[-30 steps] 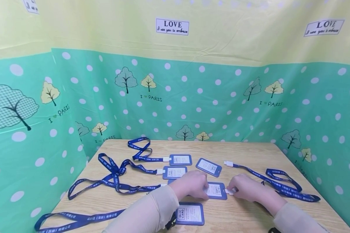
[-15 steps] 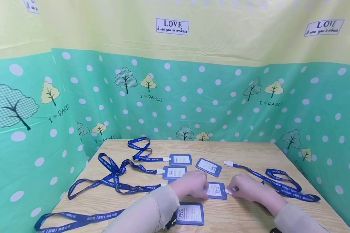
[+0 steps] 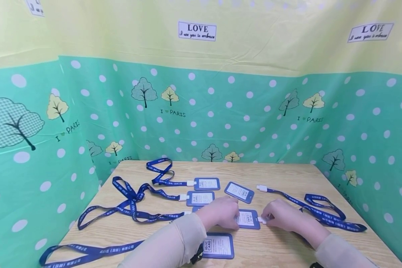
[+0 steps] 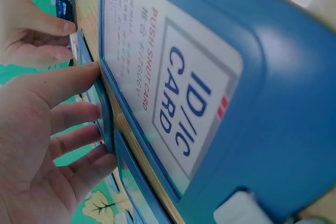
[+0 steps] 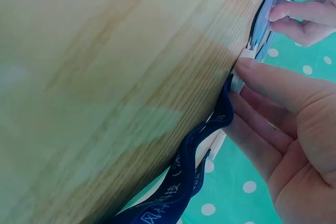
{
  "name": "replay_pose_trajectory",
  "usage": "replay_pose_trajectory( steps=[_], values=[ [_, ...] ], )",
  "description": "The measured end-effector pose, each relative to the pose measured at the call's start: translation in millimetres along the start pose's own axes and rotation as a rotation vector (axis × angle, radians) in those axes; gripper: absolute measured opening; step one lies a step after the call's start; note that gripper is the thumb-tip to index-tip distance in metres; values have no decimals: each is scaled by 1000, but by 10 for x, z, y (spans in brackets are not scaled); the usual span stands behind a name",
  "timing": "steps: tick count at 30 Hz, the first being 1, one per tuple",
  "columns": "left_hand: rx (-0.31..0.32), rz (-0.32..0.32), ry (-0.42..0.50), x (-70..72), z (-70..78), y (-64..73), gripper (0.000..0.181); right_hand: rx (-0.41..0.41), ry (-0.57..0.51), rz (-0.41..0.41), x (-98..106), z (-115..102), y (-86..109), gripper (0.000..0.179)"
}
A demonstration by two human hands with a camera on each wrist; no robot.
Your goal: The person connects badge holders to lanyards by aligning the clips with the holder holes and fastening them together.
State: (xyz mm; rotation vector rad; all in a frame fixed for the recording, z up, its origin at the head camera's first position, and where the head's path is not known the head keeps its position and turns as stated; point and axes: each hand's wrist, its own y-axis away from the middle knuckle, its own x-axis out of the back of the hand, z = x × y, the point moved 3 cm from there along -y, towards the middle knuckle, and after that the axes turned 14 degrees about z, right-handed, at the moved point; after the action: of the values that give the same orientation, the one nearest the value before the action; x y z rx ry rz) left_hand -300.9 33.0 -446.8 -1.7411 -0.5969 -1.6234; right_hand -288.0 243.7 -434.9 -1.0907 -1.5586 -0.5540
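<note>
In the head view my left hand [image 3: 221, 213] grips a blue ID card holder [image 3: 249, 219] across its long edges, flat on the table. My right hand [image 3: 281, 216] pinches the white clip [image 3: 262, 220] of a blue lanyard, right at the holder's slotted end; whether it is fully fastened I cannot tell. The right wrist view has thumb and fingers round this clip [image 5: 238, 81], the lanyard strap [image 5: 186, 163] trailing away. Beyond the hands lies a slanted card holder [image 3: 239, 192] with no strap on it. Another card holder [image 4: 278, 61] fills much of the left wrist view.
Two card holders [image 3: 207, 184] [image 3: 201, 198] with lanyards lie at the back left. Blue straps [image 3: 134, 201] spread over the left side. At right, a lanyard [image 3: 321, 212] ends in a white clip [image 3: 262, 188]. A patterned curtain [image 3: 221, 123] encloses the wooden table [image 3: 274, 173].
</note>
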Motion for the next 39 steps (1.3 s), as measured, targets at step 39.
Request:
replay_pose_trajectory(
  steps=[39],
  values=[
    [-33,29,57,-12,-33,25,30,13,20,4,-19,-13,-46,16]
  ],
)
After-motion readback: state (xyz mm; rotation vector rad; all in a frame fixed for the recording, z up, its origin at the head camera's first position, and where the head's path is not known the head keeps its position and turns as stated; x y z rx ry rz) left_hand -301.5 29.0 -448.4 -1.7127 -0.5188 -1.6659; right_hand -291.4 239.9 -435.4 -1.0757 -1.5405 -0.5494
